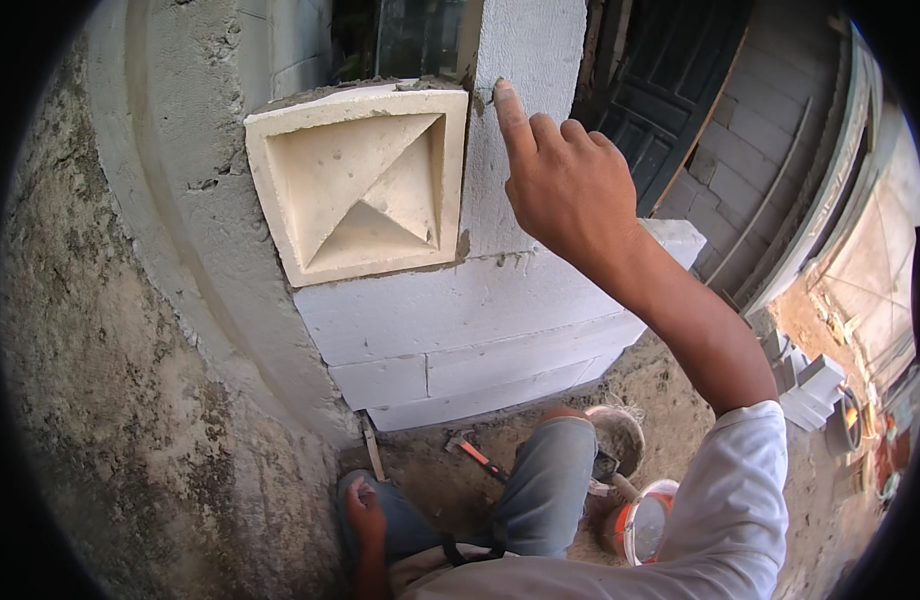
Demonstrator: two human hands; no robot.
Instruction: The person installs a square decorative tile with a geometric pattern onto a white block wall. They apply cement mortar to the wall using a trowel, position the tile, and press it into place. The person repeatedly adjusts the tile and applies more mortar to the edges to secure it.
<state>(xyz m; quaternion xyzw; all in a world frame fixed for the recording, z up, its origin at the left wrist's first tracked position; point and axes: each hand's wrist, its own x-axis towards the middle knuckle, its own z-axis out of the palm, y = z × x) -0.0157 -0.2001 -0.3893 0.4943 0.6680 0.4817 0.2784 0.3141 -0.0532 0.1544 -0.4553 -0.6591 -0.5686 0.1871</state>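
Note:
My right hand reaches up to the upright white block, its index fingertip touching the block near its left edge. The other fingers are curled and nothing is held. Left of that block sits a cream square vent block with slanted inner faces, resting on white lightweight blocks. Grey mortar shows along its top and right joint. Low by my left thigh, my left hand hangs with loosely bent fingers and no visible object; grey smears mark its fingertips.
A rough stained wall rises on the left. On the ground are a hammer with a red-and-black handle, a mortar bucket, and an orange-and-white bucket. Grey blocks are stacked at right; a dark door stands behind.

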